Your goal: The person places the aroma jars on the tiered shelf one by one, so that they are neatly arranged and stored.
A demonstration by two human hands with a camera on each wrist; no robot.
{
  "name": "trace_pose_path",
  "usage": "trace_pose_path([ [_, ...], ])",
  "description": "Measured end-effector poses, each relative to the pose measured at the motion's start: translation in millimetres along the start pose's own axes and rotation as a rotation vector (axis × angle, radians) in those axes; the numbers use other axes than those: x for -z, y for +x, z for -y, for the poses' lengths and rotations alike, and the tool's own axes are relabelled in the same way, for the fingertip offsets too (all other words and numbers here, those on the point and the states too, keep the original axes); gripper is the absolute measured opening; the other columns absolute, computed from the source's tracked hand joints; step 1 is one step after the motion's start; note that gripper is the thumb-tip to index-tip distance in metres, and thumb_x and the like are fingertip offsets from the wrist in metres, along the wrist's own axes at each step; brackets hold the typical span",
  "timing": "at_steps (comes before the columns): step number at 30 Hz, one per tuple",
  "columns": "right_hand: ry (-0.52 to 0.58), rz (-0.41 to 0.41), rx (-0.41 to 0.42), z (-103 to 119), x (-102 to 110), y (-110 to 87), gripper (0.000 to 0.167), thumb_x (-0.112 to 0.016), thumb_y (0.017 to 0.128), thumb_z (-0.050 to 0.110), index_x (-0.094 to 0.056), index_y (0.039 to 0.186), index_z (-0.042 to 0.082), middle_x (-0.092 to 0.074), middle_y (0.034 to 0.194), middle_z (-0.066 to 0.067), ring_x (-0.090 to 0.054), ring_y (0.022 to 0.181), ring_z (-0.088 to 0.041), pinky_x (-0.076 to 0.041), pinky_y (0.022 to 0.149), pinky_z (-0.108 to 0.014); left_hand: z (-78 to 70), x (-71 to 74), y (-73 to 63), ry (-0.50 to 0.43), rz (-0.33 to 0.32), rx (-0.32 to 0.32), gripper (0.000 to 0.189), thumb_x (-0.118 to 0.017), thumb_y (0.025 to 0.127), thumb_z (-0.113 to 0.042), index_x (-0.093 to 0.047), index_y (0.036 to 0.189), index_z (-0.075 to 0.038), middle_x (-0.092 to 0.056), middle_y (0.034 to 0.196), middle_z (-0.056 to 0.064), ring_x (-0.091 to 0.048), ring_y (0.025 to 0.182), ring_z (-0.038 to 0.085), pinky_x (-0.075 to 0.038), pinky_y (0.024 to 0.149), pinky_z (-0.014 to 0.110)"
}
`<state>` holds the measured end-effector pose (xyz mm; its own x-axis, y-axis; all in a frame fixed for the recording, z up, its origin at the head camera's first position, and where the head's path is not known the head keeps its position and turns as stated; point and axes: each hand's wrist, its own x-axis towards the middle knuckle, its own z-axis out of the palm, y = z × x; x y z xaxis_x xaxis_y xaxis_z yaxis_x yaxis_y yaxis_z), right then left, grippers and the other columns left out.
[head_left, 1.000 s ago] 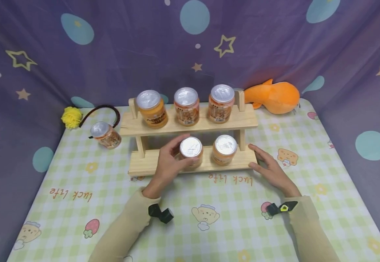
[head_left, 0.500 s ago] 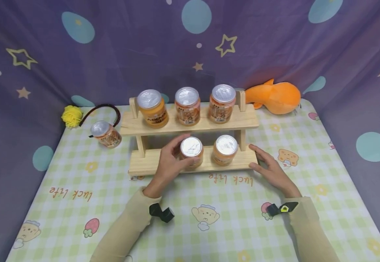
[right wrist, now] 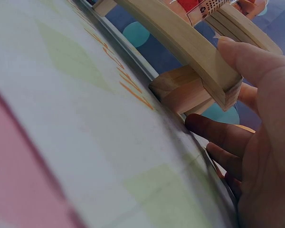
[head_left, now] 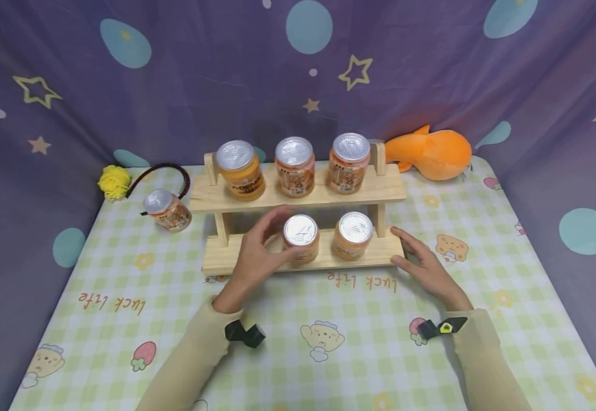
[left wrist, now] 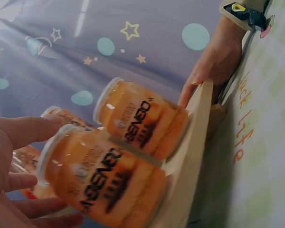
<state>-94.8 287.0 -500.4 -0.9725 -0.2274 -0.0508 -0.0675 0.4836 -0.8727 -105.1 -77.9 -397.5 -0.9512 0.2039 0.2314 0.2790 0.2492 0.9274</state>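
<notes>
A two-tier wooden display rack (head_left: 257,204) holds several orange jars with silver lids. My left hand (head_left: 258,251) is around the left jar (head_left: 300,237) of the lower tier, thumb at its front and fingers spread off its side. In the left wrist view the open palm and fingers (left wrist: 19,137) face that jar, the thumb near its lid. Beside it on the same board stands a second jar (head_left: 353,235). My right hand (head_left: 423,264) holds the right end of the lower board, thumb at the front corner and index finger at the back one.
Three jars, including a middle one (head_left: 295,166), line the upper tier. Left of the rack a further jar (head_left: 167,210) stands near a dark headband (head_left: 161,166) and a yellow pompom (head_left: 114,182). An orange plush toy (head_left: 434,152) lies at the back right, against the purple curtain (head_left: 216,103).
My left hand has loosened from the lower left jar, its fingers drawn away to the left. The jar stays where it was, and my right hand has not moved.
</notes>
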Motion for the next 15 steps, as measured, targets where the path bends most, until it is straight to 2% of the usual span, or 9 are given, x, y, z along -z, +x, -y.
trace_pose_path([
  [4,-0.009,0.001,0.008,0.4,0.0,-0.1,0.066,-0.062,0.1,0.025,-0.031,0.158,0.022,-0.036,0.161,-0.016,-0.04,0.144,-0.04,-0.024,0.12,-0.061,-6.4,13.3,-4.6,0.037,-0.034,-0.049,0.082,-0.087,0.07,0.003,-0.049,0.142,0.0,-0.06,0.137,0.021,-0.058,0.128,0.036,-0.047,0.11,0.047],
  [11,0.006,0.001,0.019,1.8,-0.3,-0.1,0.065,-0.063,0.099,0.021,-0.032,0.157,0.021,-0.037,0.161,-0.015,-0.041,0.144,-0.041,-0.025,0.118,-0.06,-15.0,46.3,-12.7,-0.02,-0.131,-0.158,0.08,-0.078,0.07,0.02,-0.044,0.142,0.01,-0.057,0.135,0.03,-0.059,0.123,0.003,-0.046,0.107,0.018],
  [15,0.006,0.007,0.018,2.1,-0.2,-0.3,0.066,-0.063,0.099,0.021,-0.032,0.158,0.021,-0.036,0.162,-0.014,-0.04,0.144,-0.042,-0.025,0.119,-0.059,-13.3,64.6,-18.8,-0.039,-0.184,-0.206,0.077,-0.074,0.07,0.024,-0.044,0.14,0.013,-0.063,0.132,0.014,-0.061,0.12,0.002,-0.048,0.103,0.018],
])
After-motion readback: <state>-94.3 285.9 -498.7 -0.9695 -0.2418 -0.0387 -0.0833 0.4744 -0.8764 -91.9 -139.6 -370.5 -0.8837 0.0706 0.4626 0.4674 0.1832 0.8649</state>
